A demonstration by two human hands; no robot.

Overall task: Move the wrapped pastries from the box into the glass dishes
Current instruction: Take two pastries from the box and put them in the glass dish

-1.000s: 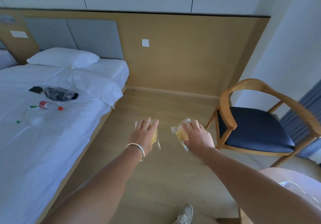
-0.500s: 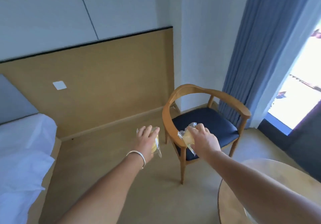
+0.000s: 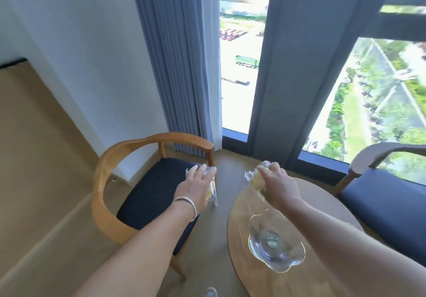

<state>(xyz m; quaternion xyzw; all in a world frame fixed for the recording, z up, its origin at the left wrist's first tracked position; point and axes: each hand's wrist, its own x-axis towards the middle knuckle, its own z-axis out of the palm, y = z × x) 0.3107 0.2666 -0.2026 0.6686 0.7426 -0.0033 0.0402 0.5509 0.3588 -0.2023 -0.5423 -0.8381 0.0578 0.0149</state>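
Carrying two pastries toward table (image 3: 239, 232). Dish (image 3: 253, 225) sitting below and behind right hand (image 3: 276, 185), so right is nearer. Left hand (image 3: 196, 188) hanging off-table over chair (image 3: 108, 158). Both hands pinching wrapped pastry: right pastry (image 3: 255, 178), left pastry (image 3: 212, 189). Box out of view; second dish not showing.

Pale yellow pastries (image 3: 257, 180), seemingly; clear dish (image 3: 276, 243); navy seat (image 3: 152, 188).

Two clear-wrapped yellow pastries (image 3: 212, 188) (image 3: 256, 178), one gripped per hand, held in the air; scalloped clear glass dish (image 3: 276, 243) empty, upright on round wooden table (image 3: 239, 239).
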